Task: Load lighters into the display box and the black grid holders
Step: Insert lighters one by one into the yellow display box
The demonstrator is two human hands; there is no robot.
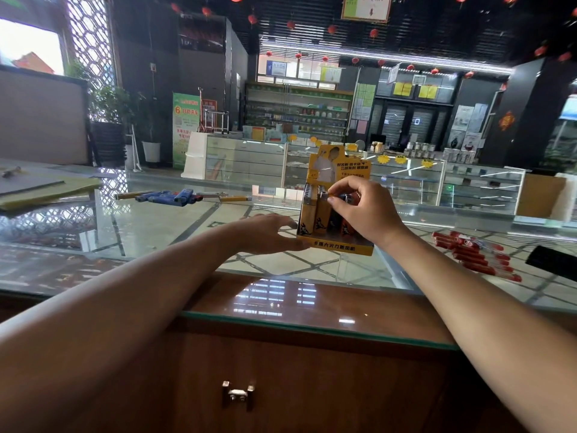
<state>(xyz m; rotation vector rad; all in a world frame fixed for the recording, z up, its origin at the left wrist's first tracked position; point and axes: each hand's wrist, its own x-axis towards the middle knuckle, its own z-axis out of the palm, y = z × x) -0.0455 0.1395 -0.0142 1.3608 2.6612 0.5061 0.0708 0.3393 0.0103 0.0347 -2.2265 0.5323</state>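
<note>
A yellow display box [335, 245] stands upright on the glass counter, its tall printed back card facing me. Inside it stand several lighters, yellow at the left, dark blue and orange at the right. My right hand [359, 207] reaches over the box from the right and pinches the metal top of a dark blue lighter [335, 218] in the row. My left hand [268, 232] lies flat against the box's lower left side, fingers spread and touching it. Several loose blue lighters [170, 196] lie far left. Several red lighters [474, 254] lie to the right.
A black flat object [552, 262] lies at the right edge beside the red lighters. Yellow and grey folders [46, 189] sit at the far left. Two yellow stick lighters [234, 199] lie near the blue ones. A wooden drawer front with a metal handle [238, 395] is below.
</note>
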